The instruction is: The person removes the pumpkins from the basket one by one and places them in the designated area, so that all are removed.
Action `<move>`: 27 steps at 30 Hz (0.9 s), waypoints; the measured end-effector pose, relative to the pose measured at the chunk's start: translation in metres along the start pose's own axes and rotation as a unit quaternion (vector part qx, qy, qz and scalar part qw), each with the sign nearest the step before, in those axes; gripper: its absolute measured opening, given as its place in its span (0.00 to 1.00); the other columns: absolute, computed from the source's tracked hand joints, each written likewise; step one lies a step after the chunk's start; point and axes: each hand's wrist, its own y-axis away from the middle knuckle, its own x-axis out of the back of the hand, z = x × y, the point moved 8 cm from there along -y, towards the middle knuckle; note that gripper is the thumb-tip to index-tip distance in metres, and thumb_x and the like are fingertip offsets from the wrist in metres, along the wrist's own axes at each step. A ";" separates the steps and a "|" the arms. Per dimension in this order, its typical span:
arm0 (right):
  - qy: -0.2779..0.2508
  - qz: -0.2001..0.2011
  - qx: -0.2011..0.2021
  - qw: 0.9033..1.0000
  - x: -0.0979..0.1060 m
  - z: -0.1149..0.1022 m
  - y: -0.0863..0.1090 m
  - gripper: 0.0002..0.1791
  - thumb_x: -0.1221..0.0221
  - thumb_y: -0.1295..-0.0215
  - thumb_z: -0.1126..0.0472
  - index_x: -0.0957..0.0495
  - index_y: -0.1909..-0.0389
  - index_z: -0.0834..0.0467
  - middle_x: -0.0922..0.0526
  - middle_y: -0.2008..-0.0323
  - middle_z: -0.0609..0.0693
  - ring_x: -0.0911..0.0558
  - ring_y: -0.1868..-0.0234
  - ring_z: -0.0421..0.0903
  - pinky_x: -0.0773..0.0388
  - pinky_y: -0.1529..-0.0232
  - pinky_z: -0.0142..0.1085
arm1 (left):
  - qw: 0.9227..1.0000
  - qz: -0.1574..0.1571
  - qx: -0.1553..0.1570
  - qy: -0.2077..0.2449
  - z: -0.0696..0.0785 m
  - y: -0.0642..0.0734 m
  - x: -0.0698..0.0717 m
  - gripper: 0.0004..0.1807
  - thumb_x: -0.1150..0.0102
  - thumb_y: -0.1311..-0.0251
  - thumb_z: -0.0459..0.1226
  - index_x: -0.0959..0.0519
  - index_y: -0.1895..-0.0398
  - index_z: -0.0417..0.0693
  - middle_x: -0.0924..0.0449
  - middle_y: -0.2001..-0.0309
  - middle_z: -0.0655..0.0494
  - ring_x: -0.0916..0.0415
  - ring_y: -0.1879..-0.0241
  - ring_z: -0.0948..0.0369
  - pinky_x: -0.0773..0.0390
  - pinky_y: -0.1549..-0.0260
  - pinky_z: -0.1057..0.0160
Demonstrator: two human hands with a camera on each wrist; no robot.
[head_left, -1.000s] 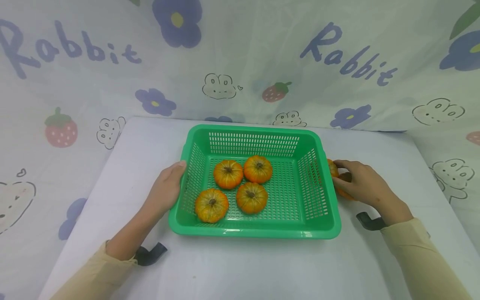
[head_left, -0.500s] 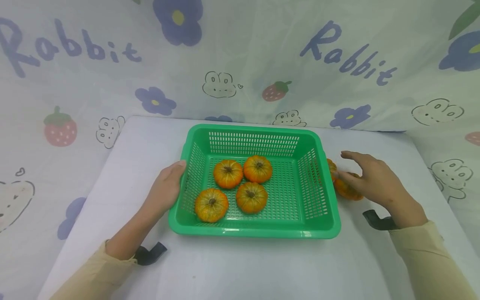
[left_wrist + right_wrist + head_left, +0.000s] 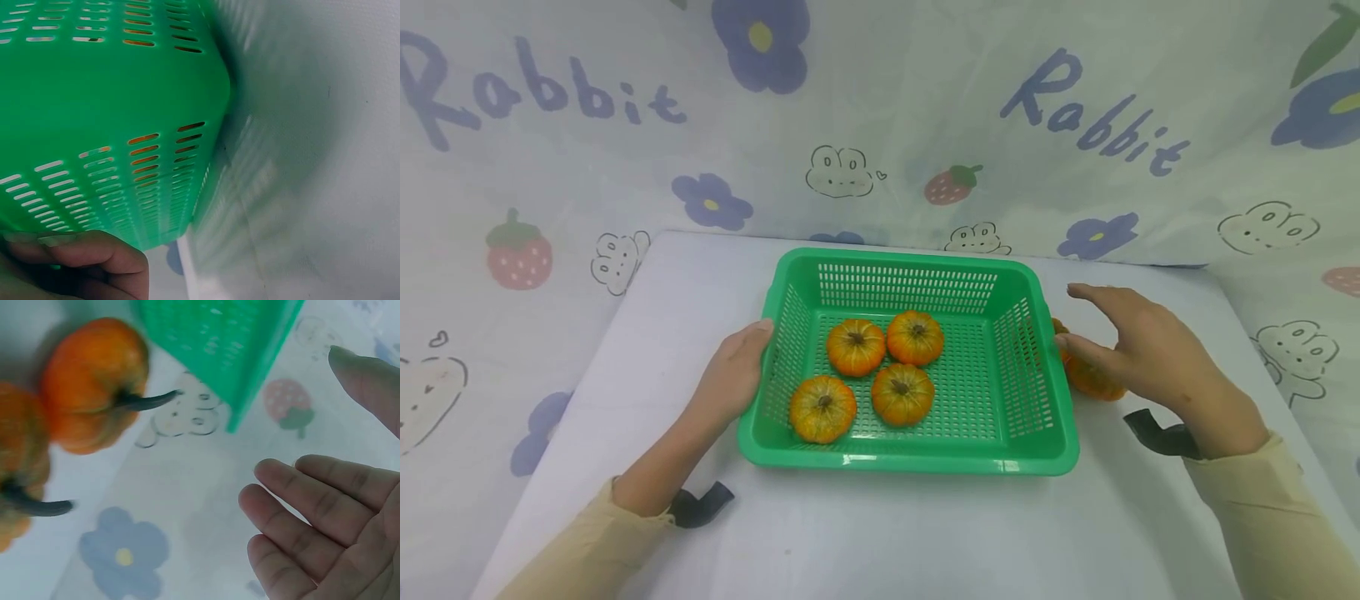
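A green plastic basket (image 3: 910,461) with slotted walls holds several small orange pumpkins (image 3: 903,395). At its left rim my left hand (image 3: 737,367) grips the basket, thumb on top; in the left wrist view the curled fingers (image 3: 103,253) lie against the slotted wall. My right hand (image 3: 1157,350) is off the basket's right side, thumb and fingers spread with nothing between them, its thumb tip close to the rim. Below it on the table are two more pumpkins (image 3: 1093,381), one partly hidden by the basket wall; the right wrist view shows both, with dark curved stems (image 3: 147,401).
The basket stands mid-table on a white tabletop (image 3: 880,533). Behind and beside the table hangs a white cloth (image 3: 895,100) printed with rabbits, flowers and strawberries. Black straps (image 3: 1161,433) sit at both wrists, beside beige sleeves (image 3: 1262,500).
My right hand has lifted off the two pumpkins beside the basket, and its fingers have spread. The left hand and basket have hardly moved.
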 end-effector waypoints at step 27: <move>0.005 -0.092 0.155 0.984 -0.033 -0.110 -0.072 0.51 0.28 0.36 0.39 0.37 0.21 0.60 0.31 0.25 0.58 0.33 0.25 0.59 0.34 0.28 0.58 | 1.000 -0.002 -0.004 0.017 -0.003 -0.002 -0.001 0.37 0.76 0.16 0.56 0.37 0.23 0.37 0.22 0.43 0.37 0.20 0.47 0.47 0.16 0.50 0.50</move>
